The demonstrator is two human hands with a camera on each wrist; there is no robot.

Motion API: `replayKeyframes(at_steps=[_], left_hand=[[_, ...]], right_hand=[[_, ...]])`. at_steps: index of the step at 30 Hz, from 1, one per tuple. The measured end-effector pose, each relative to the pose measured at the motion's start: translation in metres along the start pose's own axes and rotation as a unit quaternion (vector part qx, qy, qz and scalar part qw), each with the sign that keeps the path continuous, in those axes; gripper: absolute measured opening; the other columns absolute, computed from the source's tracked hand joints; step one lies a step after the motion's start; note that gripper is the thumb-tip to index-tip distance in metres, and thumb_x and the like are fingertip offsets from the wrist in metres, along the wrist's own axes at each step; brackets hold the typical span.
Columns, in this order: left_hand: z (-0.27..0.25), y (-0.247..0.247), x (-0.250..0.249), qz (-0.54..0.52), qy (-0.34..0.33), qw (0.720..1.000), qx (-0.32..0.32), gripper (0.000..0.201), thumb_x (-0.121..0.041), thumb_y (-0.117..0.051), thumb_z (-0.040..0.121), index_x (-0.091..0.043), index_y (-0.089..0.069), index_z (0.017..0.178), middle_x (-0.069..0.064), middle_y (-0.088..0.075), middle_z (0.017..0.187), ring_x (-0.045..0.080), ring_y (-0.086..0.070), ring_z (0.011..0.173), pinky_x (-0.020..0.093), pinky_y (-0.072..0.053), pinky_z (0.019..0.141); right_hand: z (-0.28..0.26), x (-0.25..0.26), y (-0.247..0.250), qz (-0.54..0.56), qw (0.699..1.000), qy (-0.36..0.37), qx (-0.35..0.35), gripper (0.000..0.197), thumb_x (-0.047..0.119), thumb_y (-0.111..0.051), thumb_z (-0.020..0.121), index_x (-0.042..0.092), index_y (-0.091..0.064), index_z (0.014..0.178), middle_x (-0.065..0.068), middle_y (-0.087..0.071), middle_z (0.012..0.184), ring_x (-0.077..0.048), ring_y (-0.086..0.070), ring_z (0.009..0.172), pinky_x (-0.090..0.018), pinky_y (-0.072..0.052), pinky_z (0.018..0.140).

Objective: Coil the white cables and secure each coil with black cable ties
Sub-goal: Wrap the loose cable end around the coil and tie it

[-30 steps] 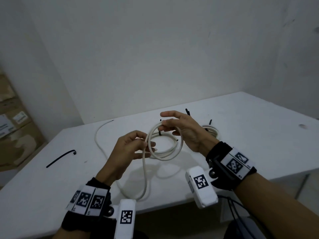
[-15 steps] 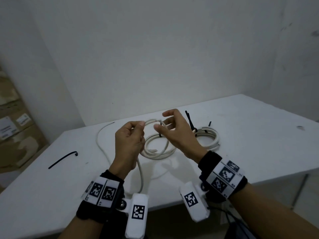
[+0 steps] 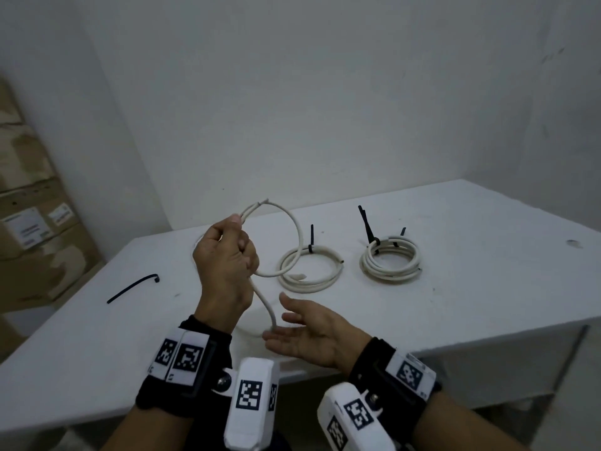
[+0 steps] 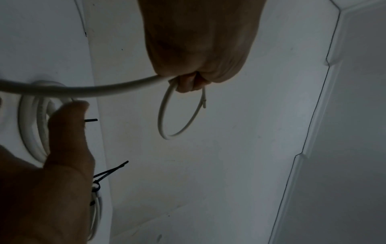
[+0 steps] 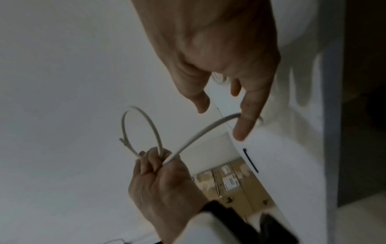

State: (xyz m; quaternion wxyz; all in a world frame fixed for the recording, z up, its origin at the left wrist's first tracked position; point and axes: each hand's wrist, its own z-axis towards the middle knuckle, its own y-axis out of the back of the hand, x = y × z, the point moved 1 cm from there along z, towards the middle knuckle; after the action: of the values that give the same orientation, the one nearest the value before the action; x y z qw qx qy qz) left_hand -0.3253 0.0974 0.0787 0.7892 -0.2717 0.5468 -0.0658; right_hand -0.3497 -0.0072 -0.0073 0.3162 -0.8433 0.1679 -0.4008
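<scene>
My left hand (image 3: 240, 243) is raised over the table and grips a white cable (image 3: 294, 227), which forms one loop above the fist, with the cable's end sticking out. The cable's tail (image 3: 264, 304) hangs down to my right hand (image 3: 276, 320), which is open, palm up, near the table's front edge. In the right wrist view a straight finger (image 5: 243, 125) touches the cable (image 5: 200, 133). Two white coils lie on the table: the middle coil (image 3: 309, 271) with a black tie (image 3: 311, 244) and the right coil (image 3: 390, 260) with black ties (image 3: 369, 227).
A loose black cable tie (image 3: 133, 288) lies on the white table (image 3: 487, 288) at the left. Cardboard boxes (image 3: 29, 229) are stacked against the wall beyond the table's left side. The walls stand close behind and to the right.
My right hand has let go of the cable, dropped toward the table's front edge and opened. My left hand has risen, still gripping the cable loop. Both tied coils now show on the table.
</scene>
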Motion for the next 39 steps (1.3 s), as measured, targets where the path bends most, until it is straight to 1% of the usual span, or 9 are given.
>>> replayKeyframes(at_steps=[3,5,8,11,15,19,25,32,39], left_hand=[[0.000,0.009,-0.010,-0.006,-0.008,1.000,-0.019,0.021,-0.006,-0.051,0.096,-0.012,-0.052,0.076,-0.006,-0.037,0.045,0.007,-0.026,0.032,0.013,-0.019,0.036],[0.001,0.017,-0.013,-0.003,-0.006,1.000,-0.029,0.021,-0.006,-0.050,0.096,-0.012,-0.051,0.075,-0.006,-0.036,0.044,0.006,-0.026,0.031,0.012,-0.018,0.036],[0.001,0.035,-0.009,0.023,0.014,0.998,-0.050,0.021,-0.007,-0.051,0.096,-0.011,-0.052,0.075,-0.006,-0.037,0.044,0.006,-0.027,0.030,0.012,-0.020,0.034],[0.000,0.054,-0.001,0.040,0.045,0.996,-0.066,0.020,-0.008,-0.052,0.096,-0.010,-0.051,0.076,-0.005,-0.037,0.044,0.007,-0.027,0.030,0.013,-0.021,0.033],[-0.003,0.065,0.007,0.041,0.074,0.994,-0.075,0.020,-0.008,-0.052,0.096,-0.010,-0.050,0.076,-0.006,-0.035,0.043,0.006,-0.027,0.030,0.013,-0.020,0.033],[-0.008,0.063,0.013,0.058,0.096,0.992,-0.051,0.026,-0.008,-0.050,0.096,-0.011,-0.047,0.071,-0.004,-0.030,0.047,0.006,-0.025,0.031,0.014,-0.018,0.033],[-0.014,0.056,0.014,0.126,0.095,0.987,0.016,0.031,-0.010,-0.052,0.096,-0.014,-0.046,0.065,-0.001,-0.029,0.050,0.009,-0.022,0.036,0.016,-0.018,0.036],[-0.023,0.041,0.013,0.177,-0.018,0.980,0.089,0.015,-0.014,-0.050,0.098,-0.006,-0.058,0.088,-0.004,-0.035,0.048,0.008,-0.027,0.039,0.018,-0.024,0.038],[-0.022,0.028,0.019,0.230,-0.097,0.962,0.112,0.016,-0.017,-0.051,0.098,-0.009,-0.058,0.086,-0.004,-0.038,0.050,0.009,-0.030,0.043,0.021,-0.027,0.039]], right_hand=[[0.012,-0.005,-0.009,0.086,0.996,0.033,-0.017,0.010,-0.007,-0.059,0.086,-0.004,-0.051,0.092,-0.016,-0.041,0.088,-0.025,-0.052,0.067,-0.031,-0.059,0.053],[0.018,0.008,-0.013,0.226,0.974,0.004,-0.007,0.012,-0.002,-0.055,0.090,0.007,-0.054,0.082,-0.005,-0.044,0.083,-0.015,-0.053,0.073,-0.022,-0.054,0.074],[0.017,0.029,-0.012,0.225,0.974,0.031,-0.003,0.019,-0.003,-0.042,0.095,0.010,-0.053,0.104,-0.007,-0.045,0.083,-0.017,-0.056,0.090,-0.017,-0.051,0.076],[0.018,0.044,-0.012,0.111,0.992,0.062,-0.026,0.022,-0.007,-0.029,0.091,0.000,-0.050,0.092,-0.016,-0.050,0.084,-0.018,-0.048,0.066,-0.020,-0.041,0.042],[0.012,0.053,-0.022,-0.019,0.990,0.134,-0.038,0.023,0.013,-0.041,0.092,0.006,-0.053,0.074,-0.005,-0.056,0.067,-0.014,-0.050,0.053,-0.021,-0.025,0.047],[0.007,0.061,-0.023,-0.186,0.944,0.262,-0.075,0.013,0.015,-0.047,0.095,0.012,-0.059,0.090,0.003,-0.048,0.048,-0.011,-0.048,0.042,-0.022,-0.025,0.046],[-0.004,0.069,-0.010,-0.344,0.874,0.342,-0.012,0.018,0.015,-0.052,0.095,0.015,-0.069,0.101,0.002,-0.049,0.056,-0.007,-0.045,0.050,-0.016,-0.030,0.045],[-0.017,0.073,-0.007,-0.398,0.839,0.372,0.012,0.022,0.014,-0.049,0.097,0.014,-0.070,0.104,0.008,-0.046,0.055,-0.007,-0.037,0.047,-0.019,-0.028,0.047],[-0.025,0.066,-0.011,-0.385,0.820,0.423,0.035,0.037,0.038,-0.038,0.100,0.016,-0.067,0.098,0.006,-0.039,0.065,-0.007,-0.033,0.056,-0.016,-0.029,0.051]])
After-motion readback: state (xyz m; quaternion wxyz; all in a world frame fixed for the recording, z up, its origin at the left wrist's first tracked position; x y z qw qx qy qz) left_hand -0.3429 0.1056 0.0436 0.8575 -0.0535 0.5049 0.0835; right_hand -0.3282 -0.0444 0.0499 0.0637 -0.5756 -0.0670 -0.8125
